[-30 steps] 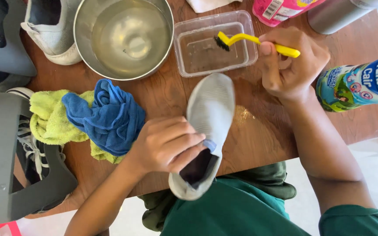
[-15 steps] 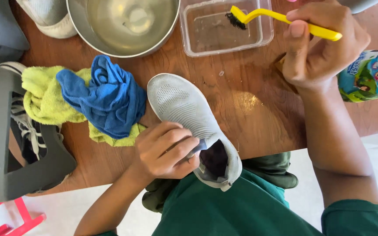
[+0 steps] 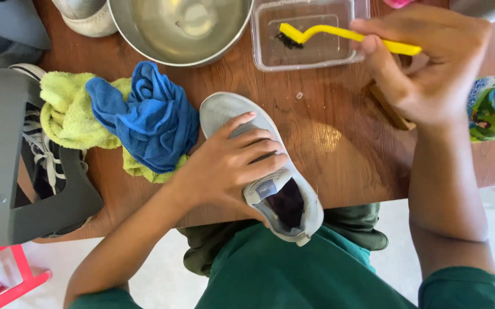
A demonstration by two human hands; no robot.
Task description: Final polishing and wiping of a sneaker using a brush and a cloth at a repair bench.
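My left hand (image 3: 230, 166) lies flat over the grey mesh slip-on shoe (image 3: 261, 166), fingers spread and pressing it sole-down at the near edge of the brown wooden table (image 3: 339, 154), heel overhanging my lap. Farther out, my right hand (image 3: 424, 68) pinches the yellow plastic brush (image 3: 344, 34), its dark bristles dipped in the clear rectangular tub (image 3: 310, 31). I judge this the wetting step; next, bring the bristles back to the shoe's upper.
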